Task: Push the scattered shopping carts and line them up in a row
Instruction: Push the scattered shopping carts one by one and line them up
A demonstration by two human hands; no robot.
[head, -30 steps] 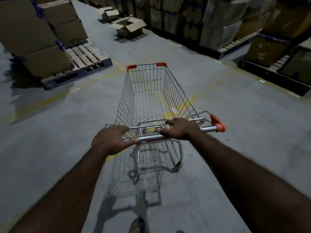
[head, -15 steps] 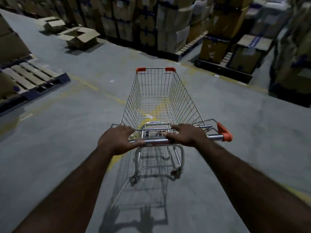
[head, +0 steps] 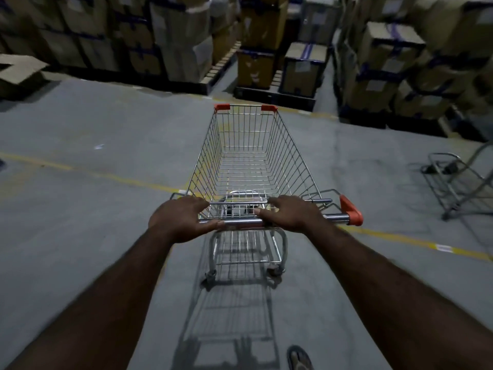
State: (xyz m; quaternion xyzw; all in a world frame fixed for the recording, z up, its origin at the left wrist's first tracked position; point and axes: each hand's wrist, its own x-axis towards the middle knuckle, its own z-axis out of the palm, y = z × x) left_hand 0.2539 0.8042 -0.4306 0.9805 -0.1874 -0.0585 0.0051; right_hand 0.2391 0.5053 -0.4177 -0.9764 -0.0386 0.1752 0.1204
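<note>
Steel cart handle: my left hand and right hand both curl round it.
Since before: boxes now face my hands; second cart shows right of them.

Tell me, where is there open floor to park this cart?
The widest bare floor lies left of the cart, between the yellow line and the stacked boxes. It is crowded on the right, by a second cart, and straight ahead, by the boxes.

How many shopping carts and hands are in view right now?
Shopping carts: 2, the pushed cart and a partly visible cart at the right edge.
Hands: 2, left hand and right hand, both gripping the handle.
Total: 4.
</note>
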